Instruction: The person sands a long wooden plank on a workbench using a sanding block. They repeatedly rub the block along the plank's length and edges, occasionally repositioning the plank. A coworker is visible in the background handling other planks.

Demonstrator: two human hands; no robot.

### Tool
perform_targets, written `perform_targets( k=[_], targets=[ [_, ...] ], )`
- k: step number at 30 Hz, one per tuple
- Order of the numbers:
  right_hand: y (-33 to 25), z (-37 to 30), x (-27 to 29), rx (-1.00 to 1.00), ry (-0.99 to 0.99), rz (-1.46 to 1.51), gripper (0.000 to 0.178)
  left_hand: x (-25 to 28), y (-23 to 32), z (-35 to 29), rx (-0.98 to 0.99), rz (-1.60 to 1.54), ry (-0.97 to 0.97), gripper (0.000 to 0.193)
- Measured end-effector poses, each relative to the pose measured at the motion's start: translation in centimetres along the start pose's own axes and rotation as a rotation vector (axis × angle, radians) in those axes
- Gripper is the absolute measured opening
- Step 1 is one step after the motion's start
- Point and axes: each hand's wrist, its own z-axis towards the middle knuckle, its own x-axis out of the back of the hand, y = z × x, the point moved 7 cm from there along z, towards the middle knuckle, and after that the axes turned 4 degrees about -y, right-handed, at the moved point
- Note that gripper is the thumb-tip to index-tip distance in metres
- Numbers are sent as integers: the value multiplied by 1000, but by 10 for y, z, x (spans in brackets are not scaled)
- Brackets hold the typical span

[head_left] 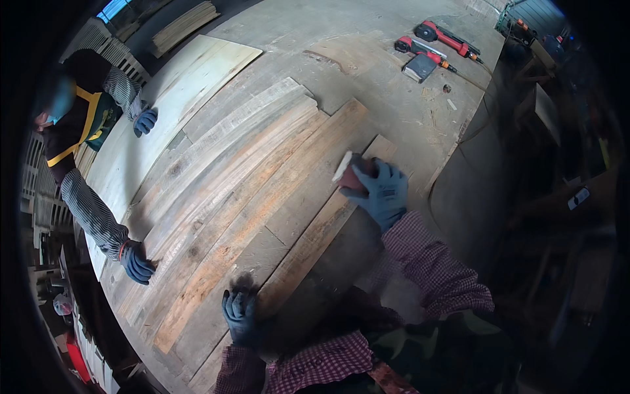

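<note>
My right hand (382,196), in a blue-grey work glove, is closed around a sanding block (353,169) with a reddish-brown face and a whitish edge. The block is pressed to the far part of a narrow wooden plank (308,246), which runs diagonally in front of me. My left hand (240,314), gloved alike, lies at the near left end of this plank with its fingers stretched out and slightly apart. A dark, blurred patch shows just beyond its fingertips. Left of the plank, several worn boards (243,207) lie side by side.
Across the worktable (289,39), a co-worker's gloved hands (136,264) touch the boards and a pale panel (190,85). Two red power tools (446,41) with hoses lie at the far right, beside a dark block (420,67). The table's right edge drops to a dim floor.
</note>
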Motion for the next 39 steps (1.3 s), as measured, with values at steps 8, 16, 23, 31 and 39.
perform_targets(
  k=[8, 16, 23, 31, 39],
  targets=[
    [139, 72, -14, -606, -369, -138, 77, 34, 17, 29, 9, -34, -29, 65],
    [139, 37, 0, -637, -447, -6, 81, 12, -3, 9, 244, -25, -37, 61],
    [123, 17, 3, -565, -352, -193, 79, 125, -44, 48, 228, 81, -160, 87],
    [121, 18, 1, -572, -352, -212, 76, 137, -133, 99, 169, 50, -46, 82],
    [124, 15, -8, -547, -310, -223, 75, 160, -212, 181, 435, 392, 170, 99]
  ],
)
